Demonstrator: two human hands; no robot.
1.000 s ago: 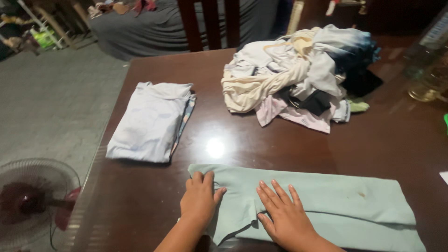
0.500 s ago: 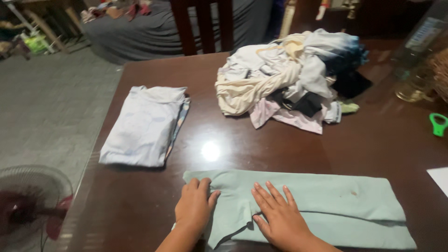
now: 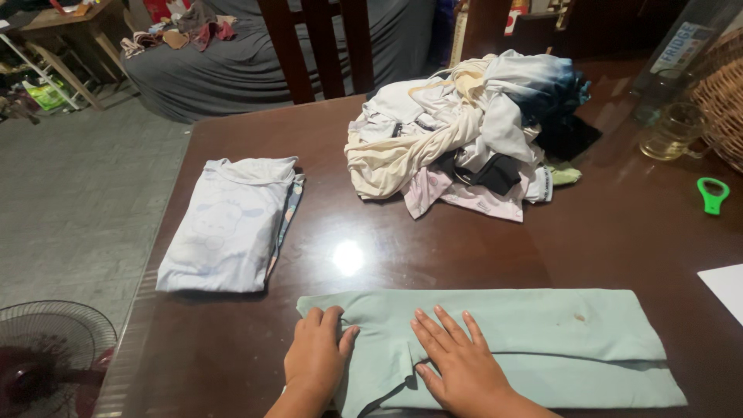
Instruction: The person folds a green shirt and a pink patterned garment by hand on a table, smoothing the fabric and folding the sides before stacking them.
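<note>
A dark glossy table (image 3: 433, 248) fills the room's near side, a ceiling light glaring off its middle. Beyond it stand a wooden chair (image 3: 321, 46) and a grey-covered sofa (image 3: 232, 62) with a few rags on its arm. The floor to the left is grey, and a fan (image 3: 46, 356) sits low at the table's corner.

Along the near edge lies a pale green cloth (image 3: 542, 340), folded into a long flat band. The left hand (image 3: 316, 360) rests on its left end, fingers curled over the corner and the thumb pressed against the fabric; whether it truly pinches the cloth I cannot tell. The right hand (image 3: 458, 364) lies flat and spread on the cloth just beside it, palm down, gripping nothing.

To the left, well apart from the cloth, sits a folded white stack (image 3: 228, 224), with a patterned piece showing along its right edge. Farther back is a loose pile (image 3: 464, 131) of white, cream, pink and dark clothes.

At the far right a glass mug (image 3: 675, 131) stands near a wicker basket (image 3: 724, 93); what either holds I cannot make out. A green opener (image 3: 712, 193) lies near them, and a white paper (image 3: 726, 288) touches the right edge.
</note>
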